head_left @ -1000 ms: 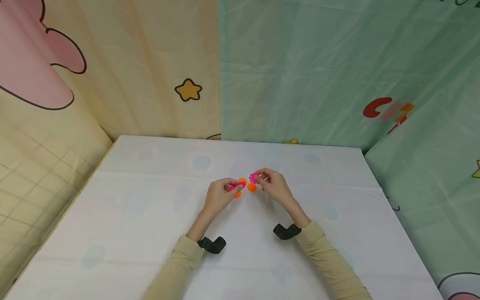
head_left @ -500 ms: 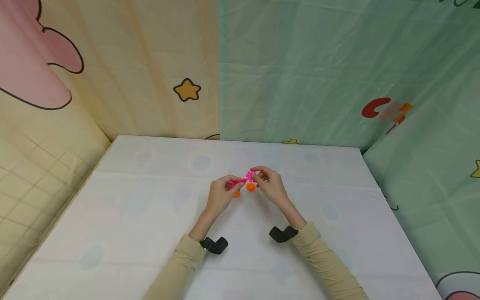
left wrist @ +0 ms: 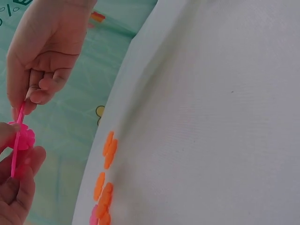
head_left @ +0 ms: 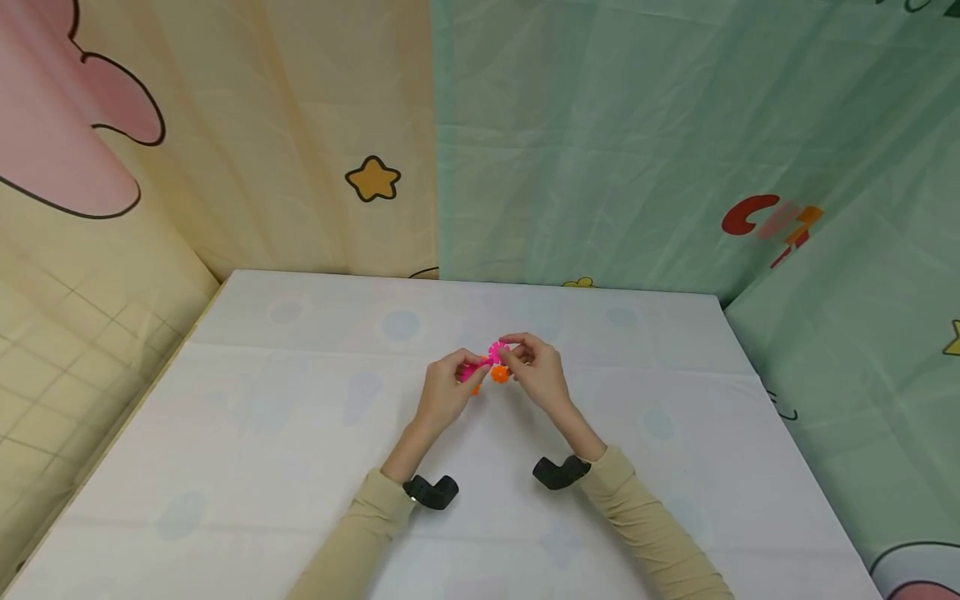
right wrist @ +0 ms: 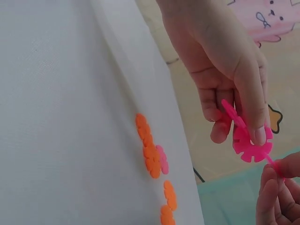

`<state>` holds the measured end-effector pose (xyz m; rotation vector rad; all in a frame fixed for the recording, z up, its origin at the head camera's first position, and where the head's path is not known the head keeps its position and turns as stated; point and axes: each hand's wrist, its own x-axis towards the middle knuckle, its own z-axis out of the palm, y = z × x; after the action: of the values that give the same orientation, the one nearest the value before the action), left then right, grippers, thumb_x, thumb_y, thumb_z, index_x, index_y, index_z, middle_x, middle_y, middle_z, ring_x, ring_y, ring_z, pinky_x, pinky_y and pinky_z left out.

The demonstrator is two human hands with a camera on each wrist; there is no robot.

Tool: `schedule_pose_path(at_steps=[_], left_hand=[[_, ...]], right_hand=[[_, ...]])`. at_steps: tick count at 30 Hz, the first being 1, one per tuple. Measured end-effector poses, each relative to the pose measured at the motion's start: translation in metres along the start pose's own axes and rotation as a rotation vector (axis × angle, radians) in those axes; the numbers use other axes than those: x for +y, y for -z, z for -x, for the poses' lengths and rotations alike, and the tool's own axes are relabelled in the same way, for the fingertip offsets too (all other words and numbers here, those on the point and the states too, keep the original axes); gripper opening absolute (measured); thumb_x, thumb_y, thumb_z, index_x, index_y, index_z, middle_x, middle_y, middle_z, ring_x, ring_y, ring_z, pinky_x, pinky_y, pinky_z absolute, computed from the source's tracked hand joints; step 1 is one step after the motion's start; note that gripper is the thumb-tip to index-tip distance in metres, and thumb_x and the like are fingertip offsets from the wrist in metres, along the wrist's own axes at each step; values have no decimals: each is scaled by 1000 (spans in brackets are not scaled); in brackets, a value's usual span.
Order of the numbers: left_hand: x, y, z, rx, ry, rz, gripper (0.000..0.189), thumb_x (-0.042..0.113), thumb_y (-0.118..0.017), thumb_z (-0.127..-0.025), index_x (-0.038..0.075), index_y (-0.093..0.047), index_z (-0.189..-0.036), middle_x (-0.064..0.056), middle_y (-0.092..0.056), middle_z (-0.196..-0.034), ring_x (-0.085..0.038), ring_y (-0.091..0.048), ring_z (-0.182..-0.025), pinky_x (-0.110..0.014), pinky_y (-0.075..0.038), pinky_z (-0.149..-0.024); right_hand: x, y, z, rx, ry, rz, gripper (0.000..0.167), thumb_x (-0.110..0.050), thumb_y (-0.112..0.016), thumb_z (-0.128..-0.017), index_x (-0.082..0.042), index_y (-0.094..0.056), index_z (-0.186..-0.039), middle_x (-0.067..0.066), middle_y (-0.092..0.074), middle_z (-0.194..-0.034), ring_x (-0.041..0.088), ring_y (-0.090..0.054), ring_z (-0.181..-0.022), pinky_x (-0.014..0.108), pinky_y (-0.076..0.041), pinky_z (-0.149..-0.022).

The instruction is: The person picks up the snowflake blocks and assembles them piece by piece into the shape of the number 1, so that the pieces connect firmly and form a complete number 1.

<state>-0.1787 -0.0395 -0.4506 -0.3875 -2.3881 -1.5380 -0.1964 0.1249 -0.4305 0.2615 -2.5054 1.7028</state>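
My left hand (head_left: 442,387) pinches joined pink snowflake discs (right wrist: 253,143), notched plastic rounds, between thumb and fingers. In the right wrist view the thumb lies flat across one of them, with another slotted in at an angle. Facing it, my right hand (head_left: 540,371) pinches a pink snowflake disc (head_left: 497,352) by its edge. The two hands' discs meet edge to edge, held above the table. Fingers hide part of them. Below the hands lie several orange snowflake discs (head_left: 500,374), with a pink disc (right wrist: 162,159) among them.
A white-covered table (head_left: 300,467) stretches around the hands, its far edge a short way beyond them. Printed curtains (head_left: 600,150) hang behind it. Black wrist cameras (head_left: 431,492) are strapped at both cuffs.
The right hand has moved left with its pink disc until it meets the left hand's discs. The left hand has shifted slightly right. The orange discs beneath are now more covered.
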Motion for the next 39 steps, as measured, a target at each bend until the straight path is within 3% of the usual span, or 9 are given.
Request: schedule_pose_path(at_steps=[9, 13, 19, 26, 29, 32, 36, 39], left_hand=[[0, -2, 2, 41, -84, -58, 12, 10, -71, -86, -1, -67, -86, -11, -69, -79, -15, -57, -65, -18, -49, -57], [0, -2, 2, 52, -123, -67, 12, 10, -71, -86, -2, -67, -86, -10, -69, -78, -15, -59, -64, -19, -50, -57], [0, -2, 1, 51, -123, -70, 12, 10, -71, -86, -2, -67, -87, -12, -70, -78, -16, -63, -64, -18, -52, -57], [0, -2, 0, 60, -128, -84, 14, 10, -72, -84, -2, -67, -88, -12, -69, -80, -18, -63, -66, -18, -53, -60], [-1, -2, 0, 63, -134, -98, 13, 9, -73, -83, -2, -67, -87, -12, -69, -80, -18, -62, -67, -19, -54, -60], [-3, -2, 1, 45, -117, -88, 12, 9, -73, -84, -1, -66, -87, -11, -69, -81, -17, -62, -68, -21, -54, -62], [-5, 0, 2, 9, -72, -73, 11, 9, -73, -84, 2, -66, -88, -10, -69, -80, -16, -61, -68, -19, -52, -62], [-7, 1, 2, -7, -46, -59, 12, 8, -74, -82, 3, -66, -90, -9, -69, -79, -15, -59, -65, -18, -49, -60]], right_hand=[[-1, -8, 1, 59, -18, -76, 18, -11, -68, -88, -1, -70, -104, 20, -67, -75, 43, -59, -64, 18, -47, -50], [-3, -9, 1, 70, -44, -84, 17, -9, -68, -87, 0, -70, -102, 18, -66, -72, 32, -56, -54, 19, -44, -48], [-6, -12, 2, 65, -90, -129, 18, -8, -68, -87, 1, -69, -103, 25, -64, -75, 11, -46, -47, 18, -39, -46], [-7, -11, 2, 62, -99, -142, 19, -9, -67, -87, 1, -69, -104, 16, -64, -70, 9, -45, -47, 17, -39, -46], [-5, -10, 2, 46, -119, -150, 20, -9, -67, -88, 0, -69, -105, 15, -64, -71, 11, -45, -47, 17, -39, -46], [-2, -6, 0, -8, -134, -127, 21, -11, -66, -89, -1, -69, -107, 24, -64, -79, 29, -52, -55, 18, -39, -47], [0, 3, -4, -106, -159, -40, 23, -17, -63, -92, -5, -69, -111, 20, -69, -90, 49, -55, -76, 19, -40, -51], [1, 9, -6, -142, -160, 1, 25, -21, -63, -92, -7, -70, -111, 17, -70, -94, 48, -56, -79, 20, -40, -52]])
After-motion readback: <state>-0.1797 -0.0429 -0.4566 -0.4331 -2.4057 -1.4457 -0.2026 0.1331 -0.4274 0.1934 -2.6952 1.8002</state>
